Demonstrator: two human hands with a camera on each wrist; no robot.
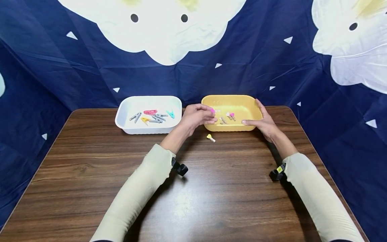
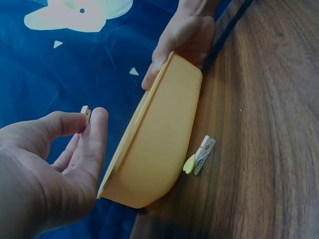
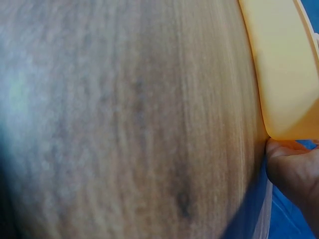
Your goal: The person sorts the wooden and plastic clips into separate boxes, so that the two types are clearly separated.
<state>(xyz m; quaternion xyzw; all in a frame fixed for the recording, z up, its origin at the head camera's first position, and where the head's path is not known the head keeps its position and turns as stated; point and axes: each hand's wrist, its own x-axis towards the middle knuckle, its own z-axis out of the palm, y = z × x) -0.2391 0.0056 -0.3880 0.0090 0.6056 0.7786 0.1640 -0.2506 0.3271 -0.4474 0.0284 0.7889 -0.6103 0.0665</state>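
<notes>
My left hand [image 1: 198, 116] pinches a small pink clothespin [image 1: 213, 110] between thumb and fingers, just over the left rim of the yellow tub [image 1: 233, 127]. In the left wrist view the clothespin [image 2: 85, 113] shows only as a pale tip between the fingertips. My right hand [image 1: 263, 121] grips the yellow tub's [image 2: 162, 139] right side, thumb on the front rim. A few clothespins [image 1: 228, 117] lie inside the tub. A yellow clothespin [image 1: 210, 137] lies on the table in front of the tub, also seen as the yellow clothespin [image 2: 199, 157] in the left wrist view.
A white tub [image 1: 148, 129] with several coloured clothespins [image 1: 152, 116] stands left of the yellow one. Both sit at the far edge of the wooden table [image 1: 193, 188]. A blue patterned cloth [image 1: 248, 67] hangs behind and on both sides.
</notes>
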